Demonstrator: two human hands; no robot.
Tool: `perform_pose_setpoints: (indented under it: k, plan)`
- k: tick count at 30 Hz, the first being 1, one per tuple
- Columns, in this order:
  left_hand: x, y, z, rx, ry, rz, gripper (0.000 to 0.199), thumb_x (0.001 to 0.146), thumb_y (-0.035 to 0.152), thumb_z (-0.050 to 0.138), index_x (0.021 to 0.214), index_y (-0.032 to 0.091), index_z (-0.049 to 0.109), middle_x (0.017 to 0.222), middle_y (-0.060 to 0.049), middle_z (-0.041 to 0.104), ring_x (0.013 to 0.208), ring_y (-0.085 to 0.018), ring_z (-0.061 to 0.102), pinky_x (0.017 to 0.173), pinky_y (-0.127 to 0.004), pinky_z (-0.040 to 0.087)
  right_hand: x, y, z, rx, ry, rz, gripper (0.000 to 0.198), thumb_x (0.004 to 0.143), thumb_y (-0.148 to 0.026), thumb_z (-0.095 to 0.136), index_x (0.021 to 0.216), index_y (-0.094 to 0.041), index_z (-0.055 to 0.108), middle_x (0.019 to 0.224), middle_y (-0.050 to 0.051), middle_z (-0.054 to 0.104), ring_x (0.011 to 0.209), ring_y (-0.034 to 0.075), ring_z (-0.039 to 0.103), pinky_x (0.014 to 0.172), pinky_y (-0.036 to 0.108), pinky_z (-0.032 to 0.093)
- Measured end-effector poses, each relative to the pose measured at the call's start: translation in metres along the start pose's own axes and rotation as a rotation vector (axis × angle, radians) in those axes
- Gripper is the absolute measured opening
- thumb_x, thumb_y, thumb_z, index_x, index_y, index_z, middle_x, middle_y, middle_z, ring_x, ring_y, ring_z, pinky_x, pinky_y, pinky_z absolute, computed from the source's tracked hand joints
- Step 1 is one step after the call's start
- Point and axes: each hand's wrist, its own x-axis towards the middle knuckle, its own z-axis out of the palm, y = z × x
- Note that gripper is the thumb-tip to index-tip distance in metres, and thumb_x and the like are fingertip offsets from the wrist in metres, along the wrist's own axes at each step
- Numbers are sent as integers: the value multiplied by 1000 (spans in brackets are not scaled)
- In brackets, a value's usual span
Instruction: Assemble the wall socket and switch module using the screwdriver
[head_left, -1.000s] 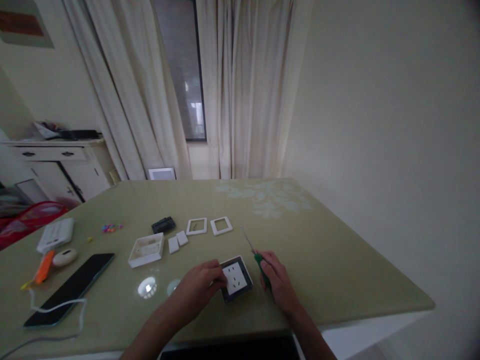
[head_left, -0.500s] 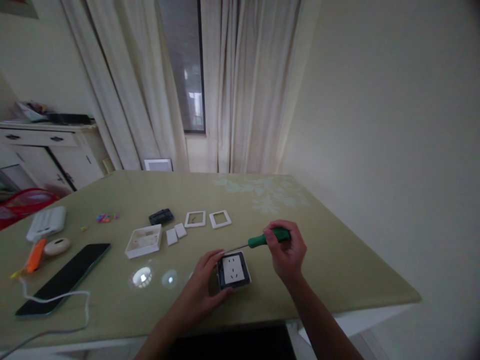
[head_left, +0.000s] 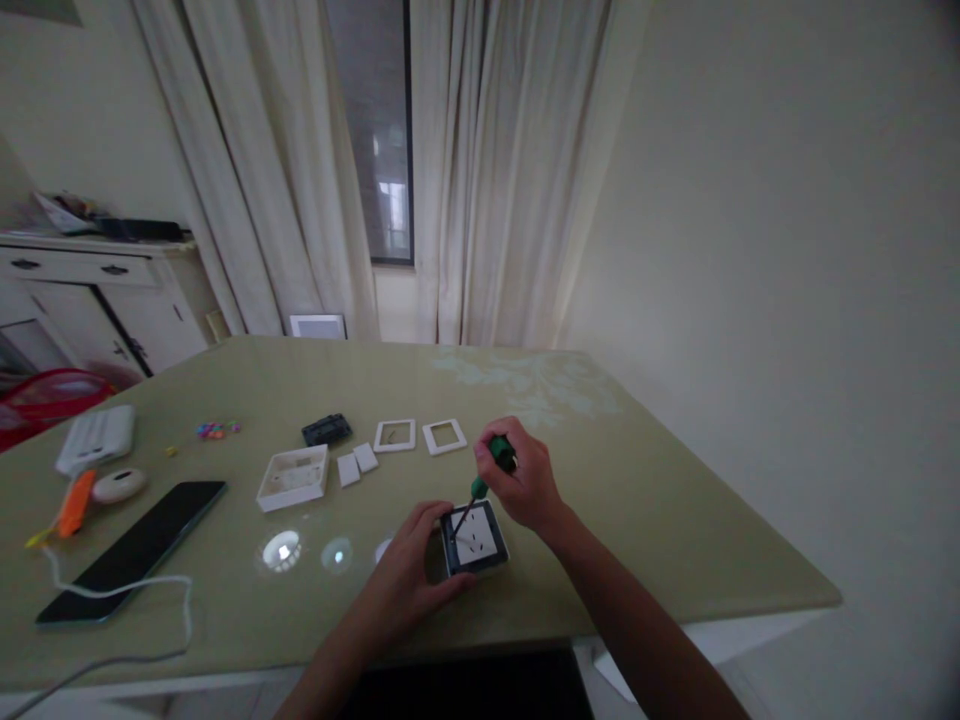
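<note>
A wall socket with a white slotted face and dark surround lies on the table near its front edge. My left hand grips it from the left, fingers at the far edge and thumb along the near side. Wrapped around the green handle of a screwdriver, my right hand is closed above the socket. The shaft slants down to the left, and its tip meets the dark left side of the socket. Whether a screw sits under the tip is too small to tell.
Left of the socket are an open white box, a black socket part, white cover pieces and two white frames. Farther left lie a black phone, a white cable, an orange object and a white case.
My right hand has moved left and tipped the screwdriver steeper, so its tip went from the socket's far edge to its left side. My left hand keeps its hold on the socket.
</note>
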Motion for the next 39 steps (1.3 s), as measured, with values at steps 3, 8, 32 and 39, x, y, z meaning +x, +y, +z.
perform_pose_setpoints:
  k: [3, 8, 32, 39]
  plan:
    - [0, 0, 0, -7, 1, -7, 70, 85, 28, 88, 146, 27, 55, 148, -14, 61, 133, -34, 66, 117, -53, 55, 2, 2, 2, 4, -13, -44, 11, 100, -33, 61, 93, -24, 62, 79, -1, 67, 63, 13, 58, 67, 24, 48]
    - [0, 0, 1, -9, 16, -7, 69, 85, 28, 87, 146, 28, 56, 146, -13, 63, 132, -34, 66, 116, -54, 55, 5, 2, 1, 15, 2, -116, 6, 99, -29, 62, 95, -24, 61, 82, -1, 66, 63, 12, 55, 65, 24, 45]
    - [-1, 7, -1, 50, 37, 23, 61, 88, 30, 84, 143, 28, 57, 143, -12, 67, 128, -34, 69, 109, -50, 58, 22, -8, 4, -115, -268, -320, 27, 107, -45, 62, 96, -21, 66, 80, 3, 69, 70, 17, 60, 70, 27, 46]
    - [-2, 7, -1, 99, 35, 24, 62, 92, 33, 81, 148, 28, 55, 148, -14, 64, 130, -35, 68, 111, -51, 57, 31, -20, -13, -7, -477, -369, 35, 106, -24, 51, 138, -22, 65, 124, 9, 77, 111, 20, 73, 97, 31, 55]
